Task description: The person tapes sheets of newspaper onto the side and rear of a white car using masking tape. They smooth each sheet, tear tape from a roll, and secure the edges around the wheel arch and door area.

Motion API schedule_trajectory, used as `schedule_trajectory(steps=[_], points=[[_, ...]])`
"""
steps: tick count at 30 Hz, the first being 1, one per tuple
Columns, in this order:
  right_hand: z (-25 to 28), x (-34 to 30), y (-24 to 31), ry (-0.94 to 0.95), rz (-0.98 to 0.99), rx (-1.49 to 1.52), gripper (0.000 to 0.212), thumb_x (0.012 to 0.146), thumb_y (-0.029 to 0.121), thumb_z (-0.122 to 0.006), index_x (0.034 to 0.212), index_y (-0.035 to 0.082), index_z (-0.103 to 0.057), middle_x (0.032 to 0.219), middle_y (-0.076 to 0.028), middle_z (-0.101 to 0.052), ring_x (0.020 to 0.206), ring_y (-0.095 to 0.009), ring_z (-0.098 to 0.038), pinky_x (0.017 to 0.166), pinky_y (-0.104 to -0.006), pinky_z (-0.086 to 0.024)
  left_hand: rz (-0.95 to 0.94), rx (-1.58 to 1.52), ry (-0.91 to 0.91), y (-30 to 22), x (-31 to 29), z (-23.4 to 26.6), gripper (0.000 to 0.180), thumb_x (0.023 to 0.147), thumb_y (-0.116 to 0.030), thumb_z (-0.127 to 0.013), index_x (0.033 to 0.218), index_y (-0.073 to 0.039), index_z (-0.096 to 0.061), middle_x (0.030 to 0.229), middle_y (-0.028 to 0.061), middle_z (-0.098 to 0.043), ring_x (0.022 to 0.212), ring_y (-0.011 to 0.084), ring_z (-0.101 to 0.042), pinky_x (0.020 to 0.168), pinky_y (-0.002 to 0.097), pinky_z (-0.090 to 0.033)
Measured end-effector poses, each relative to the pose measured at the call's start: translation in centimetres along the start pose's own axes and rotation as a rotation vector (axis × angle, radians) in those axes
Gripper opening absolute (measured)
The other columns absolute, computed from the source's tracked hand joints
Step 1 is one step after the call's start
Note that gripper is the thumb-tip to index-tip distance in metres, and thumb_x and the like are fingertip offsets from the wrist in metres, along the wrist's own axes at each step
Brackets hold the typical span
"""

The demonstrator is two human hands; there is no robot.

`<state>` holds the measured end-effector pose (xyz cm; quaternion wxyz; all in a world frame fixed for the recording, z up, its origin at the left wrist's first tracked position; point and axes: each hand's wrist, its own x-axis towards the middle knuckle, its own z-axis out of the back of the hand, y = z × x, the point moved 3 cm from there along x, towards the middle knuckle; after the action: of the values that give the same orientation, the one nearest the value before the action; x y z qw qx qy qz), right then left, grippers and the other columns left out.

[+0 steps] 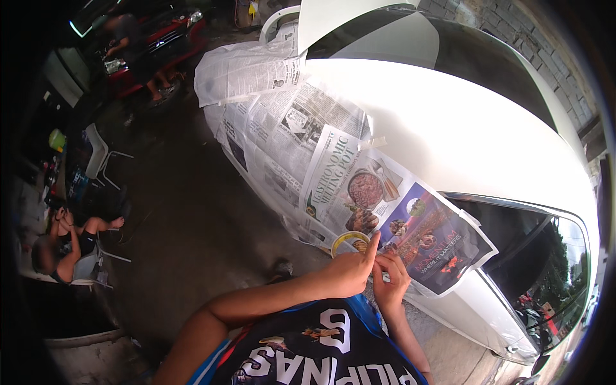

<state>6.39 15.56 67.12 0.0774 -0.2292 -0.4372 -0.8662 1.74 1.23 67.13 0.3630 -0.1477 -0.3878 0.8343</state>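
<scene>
Left hand (346,271) clamped on the yellow roll (335,245), right hand (391,279) tight in beside it, grip impossible to tell, roll up at the near edge of the newspaper (350,173), white car (462,122) gleaming right

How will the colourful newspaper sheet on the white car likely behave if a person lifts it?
The colourful newspaper sheet is probably floppy and light, as it looks like thin paper. It may also tear if pulled quickly, because a piece of tape seems to fix its upper edge to the white car.
</scene>
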Motion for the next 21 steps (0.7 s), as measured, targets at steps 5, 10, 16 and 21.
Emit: schedule_trajectory(steps=[5,10,16,21], points=[[-0.2,0.5,-0.1,0.082,0.093,0.009,0.028,0.085,-0.006,-0.076,0.111,-0.001,-0.065,0.097,-0.016,-0.065,0.087,-0.028,-0.070,0.077,-0.0345,-0.058,-0.021,-0.025,-0.013,-0.3,0.8,0.9,0.099,0.088,-0.001,-0.063,0.160,0.011,0.003,0.084,0.0273,-0.069,0.073,0.0437,-0.069,0.064,0.0526,-0.053],[-0.1,1.2,0.4,-0.048,-0.109,0.232,0.024,0.089,-0.001,-0.077,0.110,-0.002,-0.067,0.104,-0.016,-0.068,0.091,-0.022,-0.070,0.078,-0.0333,-0.059,0.015,-0.090,-0.059,-0.6,1.5,3.3,0.092,0.092,-0.002,-0.061,0.163,0.004,-0.003,0.082,0.0278,-0.068,0.074,0.0466,-0.068,0.067,0.0545,-0.050],[1.1,4.3,0.5,-0.094,-0.110,0.228,0.018,0.088,0.002,-0.080,0.103,0.000,-0.072,0.106,-0.013,-0.071,0.084,-0.018,-0.070,0.066,-0.0300,-0.056,-0.072,-0.153,-0.048,-1.0,3.5,5.5,0.083,0.097,-0.001,-0.057,0.163,0.002,-0.006,0.081,0.0255,-0.070,0.079,0.0415,-0.072,0.073,0.0486,-0.054],[5.3,7.7,-0.4,-0.232,-0.020,-0.101,0.008,0.095,0.002,-0.071,0.098,0.000,-0.064,0.095,-0.010,-0.069,0.074,-0.016,-0.065,0.062,-0.0294,-0.052,-0.290,-0.335,0.070,-2.0,4.9,8.3,0.070,0.103,-0.010,-0.054,0.161,0.004,-0.017,0.080,0.0239,-0.071,0.077,0.0449,-0.071,0.071,0.0522,-0.054]])
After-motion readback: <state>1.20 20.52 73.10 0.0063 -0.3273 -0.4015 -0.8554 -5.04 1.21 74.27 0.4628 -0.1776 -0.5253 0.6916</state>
